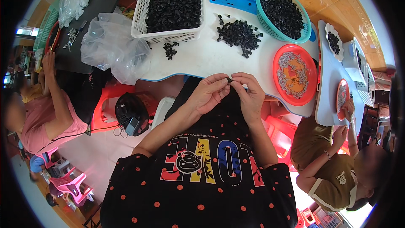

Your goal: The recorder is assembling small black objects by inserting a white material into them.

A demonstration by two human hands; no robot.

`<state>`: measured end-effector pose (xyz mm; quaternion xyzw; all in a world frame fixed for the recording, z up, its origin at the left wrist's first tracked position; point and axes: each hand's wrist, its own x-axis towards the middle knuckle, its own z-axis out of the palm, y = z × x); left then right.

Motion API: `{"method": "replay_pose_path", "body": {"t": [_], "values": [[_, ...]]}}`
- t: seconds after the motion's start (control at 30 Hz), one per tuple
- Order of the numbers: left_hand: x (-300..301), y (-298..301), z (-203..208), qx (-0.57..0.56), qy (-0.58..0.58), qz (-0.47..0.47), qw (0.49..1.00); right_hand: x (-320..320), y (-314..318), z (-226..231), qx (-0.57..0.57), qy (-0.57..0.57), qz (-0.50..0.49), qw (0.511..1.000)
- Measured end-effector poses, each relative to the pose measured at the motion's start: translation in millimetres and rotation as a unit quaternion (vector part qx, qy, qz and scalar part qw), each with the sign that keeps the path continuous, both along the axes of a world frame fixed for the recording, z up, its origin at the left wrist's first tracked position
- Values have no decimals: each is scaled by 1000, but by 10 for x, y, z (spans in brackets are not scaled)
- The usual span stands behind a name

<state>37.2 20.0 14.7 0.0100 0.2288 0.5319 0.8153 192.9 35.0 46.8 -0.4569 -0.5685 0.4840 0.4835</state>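
Just off the table's near edge, my left hand (209, 93) and my right hand (250, 95) meet fingertip to fingertip. Between them they pinch a small black piece (229, 80), mostly covered by the fingers. Beyond my hands, a loose pile of small black pieces (238, 36) lies on the white table (190, 65). A red round plate (313, 76), to the right of my right hand, holds many tiny greyish parts (291, 59).
A white basket (168, 37) and a teal basket (301, 38), both filled with black pieces, stand at the back. Beside them lies a blue tray (230, 2). Clear plastic bags (114, 44) sit left. One person (55, 118) works at left, another (333, 169) at right.
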Motion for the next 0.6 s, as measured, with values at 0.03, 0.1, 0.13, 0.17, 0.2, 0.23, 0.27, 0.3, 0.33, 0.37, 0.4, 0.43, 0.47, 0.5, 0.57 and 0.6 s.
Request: {"method": "replay_pose_path", "body": {"t": [0.03,0.1,0.13,0.17,0.2,0.23,0.27,0.3,0.33,0.37,0.4,0.43,0.47,0.5,0.57,0.6], "values": [[-10,7,-5,0,-7,-3,1000,8,1,-4,-14,18,-8,1000],[-30,19,-11,-6,-18,-10,1000,33,14,4,-39,67,-11,997],[-39,20,-12,-14,-23,-12,1000,41,25,13,-50,86,0,995],[-49,21,-10,-7,-29,-16,999,52,38,26,-57,106,7,993],[-55,21,-7,-4,-34,-21,999,59,47,42,-62,132,16,989],[-55,22,-2,-2,-41,-24,999,64,52,58,-68,135,24,988],[-53,22,3,-5,-34,-24,999,66,56,73,-72,146,34,986],[-51,22,7,-7,-29,-22,999,58,61,83,-75,156,45,984],[-50,26,12,-7,-27,-18,999,48,65,89,-74,153,46,984],[-49,31,16,-5,-21,-19,1000,38,68,92,-73,149,47,985],[-47,35,18,0,-19,-19,1000,31,68,91,-71,145,47,986],[-46,36,20,5,-17,-17,1000,28,68,89,-75,141,46,986],[-46,35,21,8,-10,-18,1000,28,66,83,-78,137,44,987],[-46,35,23,11,-3,-18,1000,31,64,77,-81,133,42,987],[-47,34,30,19,11,-16,1000,42,62,59,-95,93,38,990],[-47,31,36,23,16,-13,999,47,64,50,-102,73,36,991]]}}
